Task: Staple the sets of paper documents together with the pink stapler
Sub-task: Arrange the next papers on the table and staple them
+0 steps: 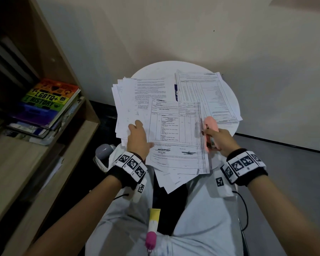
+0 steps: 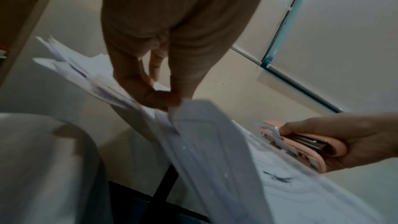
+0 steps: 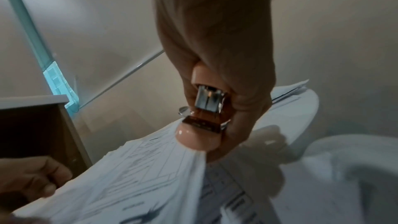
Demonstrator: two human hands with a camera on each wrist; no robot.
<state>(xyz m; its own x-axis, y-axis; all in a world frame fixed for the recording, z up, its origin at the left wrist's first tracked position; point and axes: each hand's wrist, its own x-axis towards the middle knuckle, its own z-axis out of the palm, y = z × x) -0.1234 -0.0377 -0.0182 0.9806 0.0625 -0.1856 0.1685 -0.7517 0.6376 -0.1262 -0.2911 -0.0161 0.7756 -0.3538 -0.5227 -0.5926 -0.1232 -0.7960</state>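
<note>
One pink plastic stapler (image 1: 210, 133) gripped in right hand (image 1: 222, 143), at right edge of printed white paper set (image 1: 175, 137); left hand (image 1: 138, 139) pinching its left edge; two more stacks on round white bench (image 1: 227, 126).

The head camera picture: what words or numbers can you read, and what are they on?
"LGBTQ+ HISTORY": on the rainbow book lying on the shelf.
"2021": part of a stamped date on the held paper set; the rest of the stamp is blurred.
All other print on the papers: too small and blurred to read.
Square black-and-white code tags on the wristbands: patterns, not words.
</note>
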